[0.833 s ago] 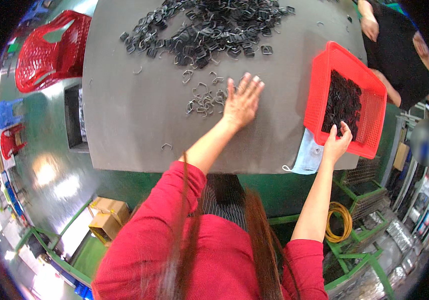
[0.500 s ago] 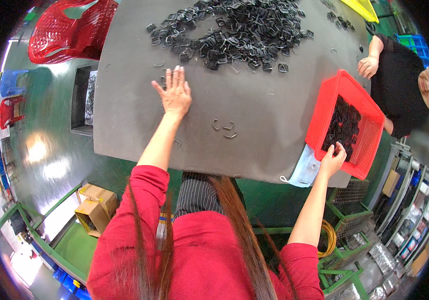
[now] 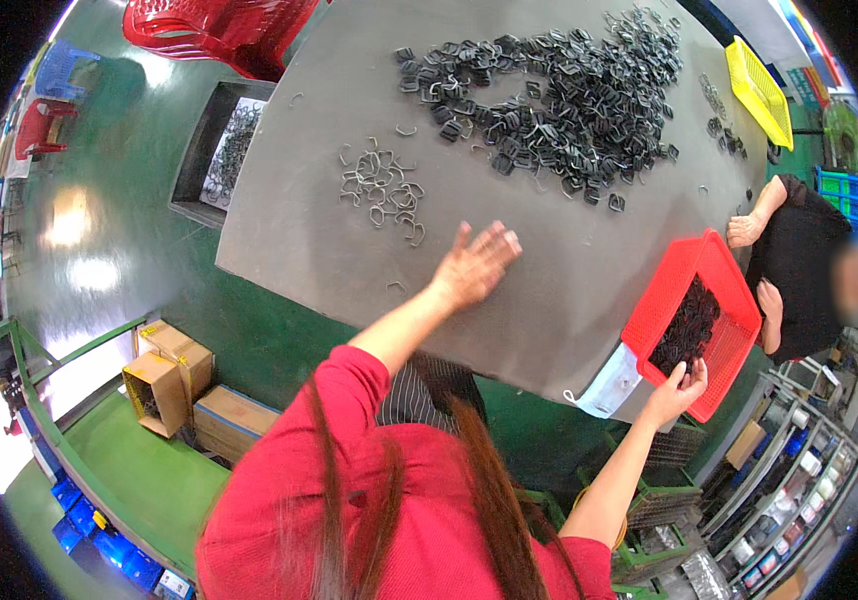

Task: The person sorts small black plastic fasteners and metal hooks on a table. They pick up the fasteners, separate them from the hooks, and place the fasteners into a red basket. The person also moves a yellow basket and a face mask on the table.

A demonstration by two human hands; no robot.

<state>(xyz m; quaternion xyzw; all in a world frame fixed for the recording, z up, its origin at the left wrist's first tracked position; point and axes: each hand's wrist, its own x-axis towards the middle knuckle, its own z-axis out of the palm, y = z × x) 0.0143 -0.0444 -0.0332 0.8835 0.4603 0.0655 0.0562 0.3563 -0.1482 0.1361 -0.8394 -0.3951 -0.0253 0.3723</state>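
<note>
My left hand (image 3: 476, 265), a little blurred, is palm down low over the grey table with fingers stretched out and nothing visibly held. Left of it lies a small cluster of bent metal wire rings (image 3: 381, 188). What is under the palm is hidden. My right hand (image 3: 676, 392) is closed on the near rim of a red plastic basket (image 3: 649, 300), its fingertips just inside. Dark small parts (image 3: 687, 325) fill part of that basket. Farther off spreads a large heap of black square buckle-like pieces with wire loops (image 3: 559, 110).
A light blue face mask (image 3: 609, 385) hangs beside the basket at the table (image 3: 329, 260) edge. Across the table's right side, a person in black (image 3: 809, 270) rests a hand on it. A yellow basket (image 3: 757, 92) stands far right; red chairs (image 3: 219, 30) stand far left.
My left hand has moved right, off the wire ring cluster, to where a few loose rings lay. My right hand stays at the red basket's rim. The view has turned and shifted.
</note>
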